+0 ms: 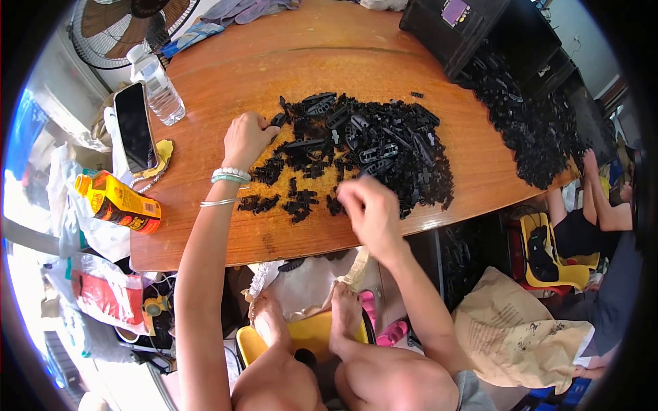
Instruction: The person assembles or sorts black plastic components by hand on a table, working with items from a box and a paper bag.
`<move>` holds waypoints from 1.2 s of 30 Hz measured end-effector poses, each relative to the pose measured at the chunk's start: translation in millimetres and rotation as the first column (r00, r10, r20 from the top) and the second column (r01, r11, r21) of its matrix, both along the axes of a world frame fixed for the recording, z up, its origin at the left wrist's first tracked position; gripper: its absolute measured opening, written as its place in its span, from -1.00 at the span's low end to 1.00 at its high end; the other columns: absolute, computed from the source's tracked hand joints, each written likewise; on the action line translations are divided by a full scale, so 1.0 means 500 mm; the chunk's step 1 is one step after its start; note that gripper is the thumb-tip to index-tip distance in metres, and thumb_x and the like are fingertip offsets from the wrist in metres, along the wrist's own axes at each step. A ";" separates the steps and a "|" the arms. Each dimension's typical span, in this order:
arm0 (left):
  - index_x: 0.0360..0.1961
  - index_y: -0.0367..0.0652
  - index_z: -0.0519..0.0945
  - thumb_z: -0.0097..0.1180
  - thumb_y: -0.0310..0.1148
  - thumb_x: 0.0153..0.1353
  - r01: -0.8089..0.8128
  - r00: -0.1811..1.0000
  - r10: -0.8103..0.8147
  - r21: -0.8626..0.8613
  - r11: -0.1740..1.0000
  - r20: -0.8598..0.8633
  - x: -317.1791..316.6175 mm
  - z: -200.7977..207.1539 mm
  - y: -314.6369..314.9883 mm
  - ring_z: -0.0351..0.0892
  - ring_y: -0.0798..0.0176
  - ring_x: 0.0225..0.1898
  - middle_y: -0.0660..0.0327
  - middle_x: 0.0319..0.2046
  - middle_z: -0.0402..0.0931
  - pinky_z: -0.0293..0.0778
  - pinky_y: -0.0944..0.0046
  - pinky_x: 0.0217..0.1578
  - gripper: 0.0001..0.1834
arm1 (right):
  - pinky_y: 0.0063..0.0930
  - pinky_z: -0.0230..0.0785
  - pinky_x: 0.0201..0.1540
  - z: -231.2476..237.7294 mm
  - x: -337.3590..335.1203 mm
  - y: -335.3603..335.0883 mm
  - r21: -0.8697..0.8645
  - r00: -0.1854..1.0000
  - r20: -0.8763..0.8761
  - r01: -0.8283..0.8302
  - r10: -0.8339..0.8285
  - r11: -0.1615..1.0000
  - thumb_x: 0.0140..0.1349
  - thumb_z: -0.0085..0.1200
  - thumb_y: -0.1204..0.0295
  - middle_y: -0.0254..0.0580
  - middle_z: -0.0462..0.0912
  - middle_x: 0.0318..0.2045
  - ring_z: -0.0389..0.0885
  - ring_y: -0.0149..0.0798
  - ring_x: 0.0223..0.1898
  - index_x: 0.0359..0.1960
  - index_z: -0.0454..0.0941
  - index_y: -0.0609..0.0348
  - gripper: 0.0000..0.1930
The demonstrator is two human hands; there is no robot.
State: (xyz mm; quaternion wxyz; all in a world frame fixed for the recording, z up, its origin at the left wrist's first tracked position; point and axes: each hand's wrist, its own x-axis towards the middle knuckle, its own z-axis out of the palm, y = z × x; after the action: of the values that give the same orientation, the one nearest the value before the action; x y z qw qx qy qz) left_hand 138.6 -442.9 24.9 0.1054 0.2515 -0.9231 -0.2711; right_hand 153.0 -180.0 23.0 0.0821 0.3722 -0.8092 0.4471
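A large heap of small black plastic parts [394, 140] lies on the wooden table [219, 75], with smaller groups spread to its left and nearer me. My left hand [248, 139], wearing bracelets at the wrist, is at the heap's left edge. Its fingers are closed on a black plastic part [278, 120] that sticks out past the fingertips. At the near edge of the heap is my right hand [372, 214], slightly blurred, fingers curled together over the small parts. Whatever its fingertips hold, if anything, is hidden.
On the left stand a water bottle [159, 89], a phone [136, 127] and an orange-yellow bottle [120, 203]. Black crates [449, 34] and another black heap [524, 130] occupy the right, where another person's arms [598, 195] reach in. A paper sack [514, 329] stands below.
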 end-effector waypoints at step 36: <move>-0.14 -0.33 0.52 0.19 -0.66 0.02 0.293 0.908 0.102 0.792 0.536 -0.405 0.255 0.038 0.191 0.49 0.51 -0.42 0.25 -0.37 0.55 0.44 0.53 -0.40 -0.68 | -0.41 0.39 -0.31 0.043 0.015 -0.028 -0.247 0.954 -0.158 -0.287 0.254 0.925 -0.05 0.21 0.68 -0.20 0.57 -0.41 0.51 -0.20 -0.35 -0.41 0.55 0.25 -0.85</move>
State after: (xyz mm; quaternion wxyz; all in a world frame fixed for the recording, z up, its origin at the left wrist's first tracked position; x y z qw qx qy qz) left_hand 266.0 -347.3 43.8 0.1448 0.1569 -0.6489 -0.7303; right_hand 160.7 -194.1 44.5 0.1188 0.4929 -0.6756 0.5352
